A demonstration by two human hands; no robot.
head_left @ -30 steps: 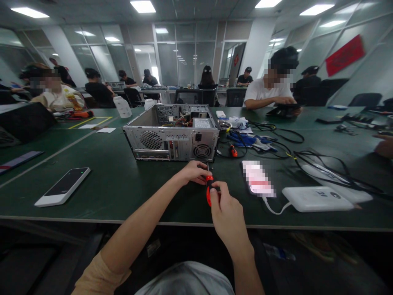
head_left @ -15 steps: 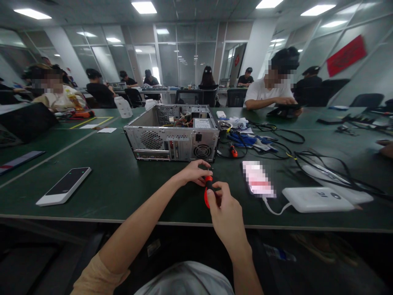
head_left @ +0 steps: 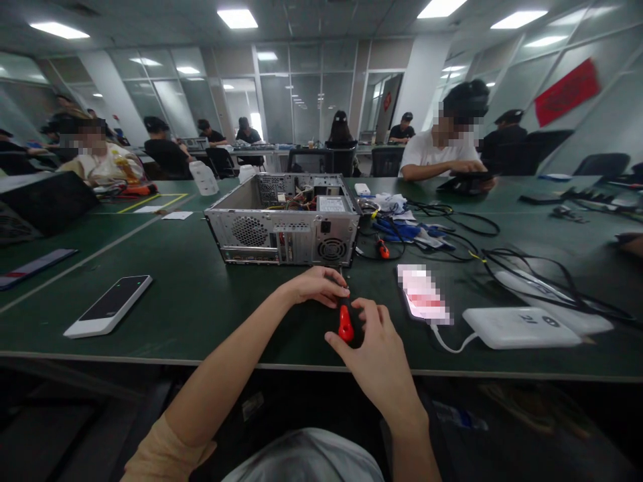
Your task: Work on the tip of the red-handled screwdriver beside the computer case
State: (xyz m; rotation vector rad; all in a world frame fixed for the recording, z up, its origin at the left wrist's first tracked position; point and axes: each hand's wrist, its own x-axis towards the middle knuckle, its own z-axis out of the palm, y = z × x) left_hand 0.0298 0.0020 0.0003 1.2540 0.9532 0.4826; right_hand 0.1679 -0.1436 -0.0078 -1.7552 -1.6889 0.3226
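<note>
Fingers [head_left: 369, 309] of right hand [head_left: 378, 349] round red screwdriver [head_left: 345, 326], shaft mostly hidden

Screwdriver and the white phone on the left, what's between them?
Head view: bare green table, crossed by the left forearm, separates screwdriver from white phone.

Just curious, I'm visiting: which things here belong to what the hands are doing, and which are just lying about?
In use: red-handled screwdriver, left hand, right hand, open computer case (likely).
Lying about: white phone, power bank, cables, small screwdriver.
</note>
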